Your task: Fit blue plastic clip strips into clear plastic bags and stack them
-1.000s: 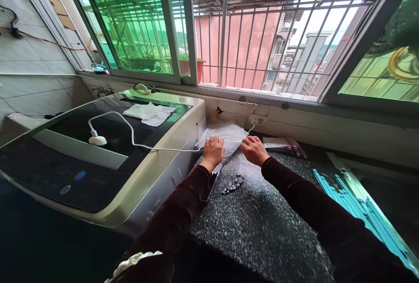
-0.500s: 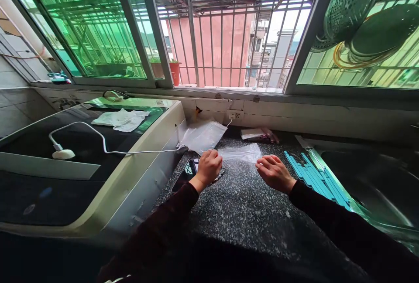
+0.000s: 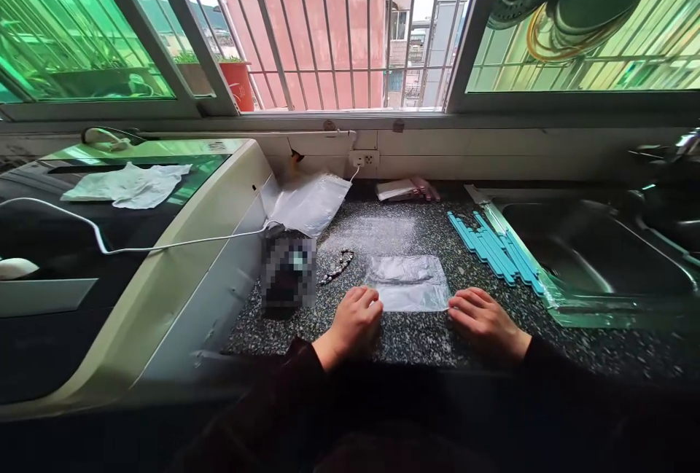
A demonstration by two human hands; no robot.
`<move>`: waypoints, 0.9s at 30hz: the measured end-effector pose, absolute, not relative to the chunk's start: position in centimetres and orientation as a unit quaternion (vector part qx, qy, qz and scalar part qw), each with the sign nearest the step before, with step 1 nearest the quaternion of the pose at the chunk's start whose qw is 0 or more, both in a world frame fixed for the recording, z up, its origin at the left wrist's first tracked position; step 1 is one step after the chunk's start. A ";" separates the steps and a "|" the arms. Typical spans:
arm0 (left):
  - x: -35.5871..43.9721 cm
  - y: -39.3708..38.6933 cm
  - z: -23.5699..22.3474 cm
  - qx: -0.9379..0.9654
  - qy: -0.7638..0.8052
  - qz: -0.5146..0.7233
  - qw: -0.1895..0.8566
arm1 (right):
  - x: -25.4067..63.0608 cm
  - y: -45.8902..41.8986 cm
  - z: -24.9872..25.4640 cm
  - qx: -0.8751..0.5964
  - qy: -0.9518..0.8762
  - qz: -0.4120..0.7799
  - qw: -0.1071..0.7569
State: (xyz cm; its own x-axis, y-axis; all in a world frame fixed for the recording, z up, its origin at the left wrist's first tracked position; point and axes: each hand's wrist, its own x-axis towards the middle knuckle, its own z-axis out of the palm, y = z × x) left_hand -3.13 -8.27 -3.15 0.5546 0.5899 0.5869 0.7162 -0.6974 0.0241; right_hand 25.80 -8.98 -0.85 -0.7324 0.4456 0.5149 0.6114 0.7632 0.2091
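A clear plastic bag lies flat on the speckled dark countertop, close to its front edge. My left hand has its fingers closed on the bag's near left corner. At the near right corner, my right hand pinches the same bag with curled fingers. A beaded bracelet rests just beyond my left hand. Beside it, a pixelated dark patch covers something I cannot make out. Several turquoise sticks lie in a loose bundle past my right hand.
More clear bags are stacked by the wall, near a socket. A small pinkish-white packet sits at the back. The sink is on the right; a washing machine with a white cable across it stands left.
Both hands have drawn the plastic bag toward me, and it now lies flatter on the counter. The view has tilted down and shifted right. The bracelet has come into fuller view.
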 end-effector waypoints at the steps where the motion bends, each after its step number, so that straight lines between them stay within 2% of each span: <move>1: -3.2 -8.5 -3.3 -0.878 -0.370 -0.286 0.097 | 26.0 -9.2 -0.9 -0.290 -0.915 -0.174 0.219; 3: -3.3 -8.8 -3.6 -0.882 -0.365 -0.289 0.077 | 26.2 -9.5 -0.7 -0.288 -0.922 -0.136 0.221; 8: -3.3 -9.4 -3.6 -0.895 -0.324 -0.304 0.044 | 25.0 -8.2 0.4 -0.337 -0.894 -0.032 0.294; 12: -3.2 -10.0 -3.6 -0.909 -0.312 -0.277 0.024 | 21.9 -5.9 0.8 -0.319 -0.924 0.017 0.208; 16: -3.5 -10.5 -3.7 -0.912 -0.330 -0.244 -0.006 | 19.4 -3.9 0.1 -0.276 -0.955 -0.003 0.111; 27: -4.0 -10.6 -2.9 -0.912 -0.352 -0.206 -0.043 | 18.5 -2.3 -0.5 -0.325 -0.938 -0.049 0.104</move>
